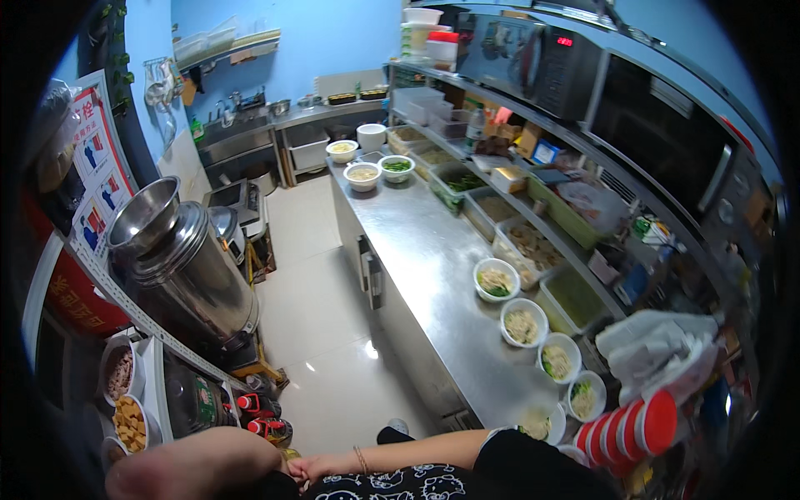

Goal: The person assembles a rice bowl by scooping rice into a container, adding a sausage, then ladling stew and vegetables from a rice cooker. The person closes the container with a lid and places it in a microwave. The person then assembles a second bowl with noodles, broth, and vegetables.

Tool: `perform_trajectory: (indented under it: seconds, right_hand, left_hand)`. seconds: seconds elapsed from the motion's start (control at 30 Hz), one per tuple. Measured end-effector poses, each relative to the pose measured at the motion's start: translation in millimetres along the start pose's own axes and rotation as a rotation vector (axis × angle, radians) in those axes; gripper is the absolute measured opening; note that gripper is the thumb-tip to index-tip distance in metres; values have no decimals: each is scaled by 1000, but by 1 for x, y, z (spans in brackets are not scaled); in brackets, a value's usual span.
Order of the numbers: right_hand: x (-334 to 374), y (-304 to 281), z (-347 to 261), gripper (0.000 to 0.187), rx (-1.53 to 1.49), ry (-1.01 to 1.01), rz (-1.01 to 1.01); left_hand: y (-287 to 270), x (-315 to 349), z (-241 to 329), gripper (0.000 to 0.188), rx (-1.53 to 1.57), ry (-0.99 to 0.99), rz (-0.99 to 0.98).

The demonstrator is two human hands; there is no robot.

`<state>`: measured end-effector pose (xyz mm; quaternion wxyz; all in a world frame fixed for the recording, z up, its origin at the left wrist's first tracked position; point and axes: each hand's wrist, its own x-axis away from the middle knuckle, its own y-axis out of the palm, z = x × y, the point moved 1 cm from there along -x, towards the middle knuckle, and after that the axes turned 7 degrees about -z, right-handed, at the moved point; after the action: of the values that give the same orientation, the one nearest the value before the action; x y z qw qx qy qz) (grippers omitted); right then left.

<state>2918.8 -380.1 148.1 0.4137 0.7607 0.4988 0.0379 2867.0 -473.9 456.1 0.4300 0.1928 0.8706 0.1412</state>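
Observation:
My right hand (327,465), a bracelet at its wrist, is held low in front of my body with its fingers curled in. It meets my left hand (293,468), which is mostly hidden by my left forearm. A small yellowish bit shows beside the hands, too little to name. To the right, on the steel counter (400,258), a curved row of white bowls holds pale shredded food and greens. Among them are a far bowl (497,280), a middle bowl (523,323) and a near bowl (587,397). Neither hand touches them.
Red-lidded tubs (627,429) lean at the near right beside a white plastic bag (658,350). Food bins (521,250) line the counter's back under a shelf with a microwave (533,62). A steel pot (200,275) stands left of the tiled floor (325,308), near red-capped bottles (267,417).

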Motion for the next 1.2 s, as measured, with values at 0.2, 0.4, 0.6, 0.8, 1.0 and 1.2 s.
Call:
perform_trajectory:
  seconds: [0.2, 0.4, 0.6, 0.8, 1.0, 1.2]
  right_hand:
    - [33, -108, -119, 11, 167, 286, 231]
    - [72, -279, -256, 19, 337, 434, 775]
    - [101, -395, -400, 22, 340, 105, 1240]
    - [155, -455, -475, 19, 177, -207, 1695]
    - [221, -499, -490, 19, 32, -381, 2019]
    - [246, -591, -555, 30, -196, -546, 2162]
  left_hand:
    - [33, 174, -39, 9, 27, -810, -1079]
    - [39, 271, -137, 28, -9, -1126, -1075]
    - [42, 307, -310, 36, -136, -424, -1183]
    - [79, 442, -446, 44, 57, -197, -1007]
    - [147, 618, -524, 31, 355, -624, -806]
    - [250, 843, -575, 21, 441, -989, -1300]
